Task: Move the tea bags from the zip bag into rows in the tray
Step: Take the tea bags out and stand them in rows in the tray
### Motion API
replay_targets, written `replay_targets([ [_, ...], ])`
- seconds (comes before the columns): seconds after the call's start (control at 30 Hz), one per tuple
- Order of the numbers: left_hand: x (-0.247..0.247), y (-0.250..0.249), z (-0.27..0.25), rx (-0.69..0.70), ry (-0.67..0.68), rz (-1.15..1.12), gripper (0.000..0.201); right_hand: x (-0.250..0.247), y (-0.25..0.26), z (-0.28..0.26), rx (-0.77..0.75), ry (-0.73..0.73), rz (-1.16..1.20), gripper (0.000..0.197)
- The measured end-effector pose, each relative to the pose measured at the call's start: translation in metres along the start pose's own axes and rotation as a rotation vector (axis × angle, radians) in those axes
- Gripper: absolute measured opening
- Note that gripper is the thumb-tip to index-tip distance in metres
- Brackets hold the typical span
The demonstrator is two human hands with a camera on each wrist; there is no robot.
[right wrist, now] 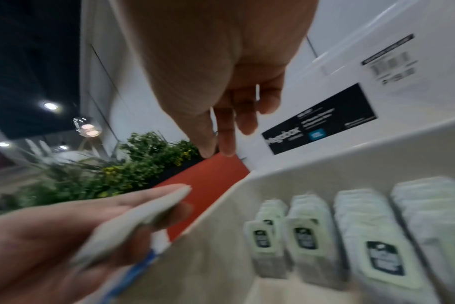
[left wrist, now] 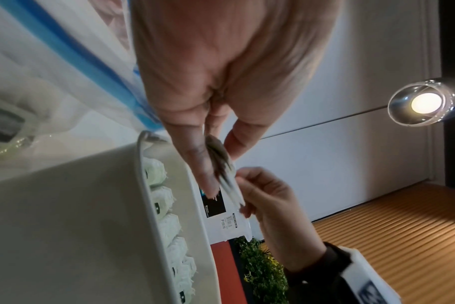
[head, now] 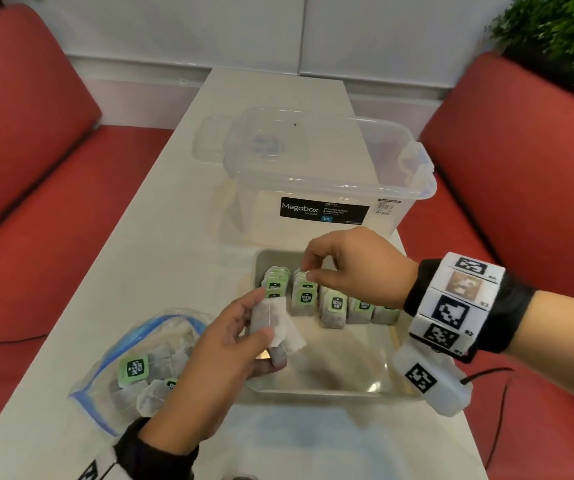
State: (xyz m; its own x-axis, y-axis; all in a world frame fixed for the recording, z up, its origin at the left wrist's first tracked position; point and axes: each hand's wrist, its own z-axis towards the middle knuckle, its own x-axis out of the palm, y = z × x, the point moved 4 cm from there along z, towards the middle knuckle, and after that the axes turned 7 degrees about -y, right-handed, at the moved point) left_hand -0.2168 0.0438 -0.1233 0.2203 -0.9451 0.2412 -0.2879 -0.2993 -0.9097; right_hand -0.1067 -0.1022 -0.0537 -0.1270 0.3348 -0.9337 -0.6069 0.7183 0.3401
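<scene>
My left hand (head: 261,320) grips a small stack of tea bags (head: 273,323) over the left edge of the beige tray (head: 316,391); they also show between its fingers (left wrist: 195,162) in the left wrist view. Several short rows of green-tagged tea bags (head: 304,296) stand along the tray's far side. Above the second row hovers my right hand (head: 309,270), thumb and forefinger tips close together; whether they pinch anything is unclear. The blue-edged zip bag (head: 133,344) lies open at the left with more tea bags inside.
A clear Megabox storage box (head: 323,188) stands just behind the tray, with its lid (head: 212,136) beyond it. Red benches (head: 36,168) flank the narrow white table (head: 161,251). A black cable (head: 500,410) trails over the right bench.
</scene>
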Motion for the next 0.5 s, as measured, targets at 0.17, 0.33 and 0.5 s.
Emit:
replay_targets([
  [0.17, 0.003, -0.002, -0.004, -0.055, 0.069, -0.053, 0.042, -0.003, 0.059, -0.033, -0.214, 0.026, 0.182, 0.020],
  [0.33, 0.008, -0.004, -0.010, -0.040, 0.151, -0.054, 0.070, 0.009, 0.069, -0.046, -0.229, 0.039, 0.063, 0.015],
  [0.5, 0.014, -0.006, -0.017, 0.045, 0.156, 0.051, 0.058, 0.005, 0.067, -0.047, -0.195, -0.015, 0.064, 0.017],
])
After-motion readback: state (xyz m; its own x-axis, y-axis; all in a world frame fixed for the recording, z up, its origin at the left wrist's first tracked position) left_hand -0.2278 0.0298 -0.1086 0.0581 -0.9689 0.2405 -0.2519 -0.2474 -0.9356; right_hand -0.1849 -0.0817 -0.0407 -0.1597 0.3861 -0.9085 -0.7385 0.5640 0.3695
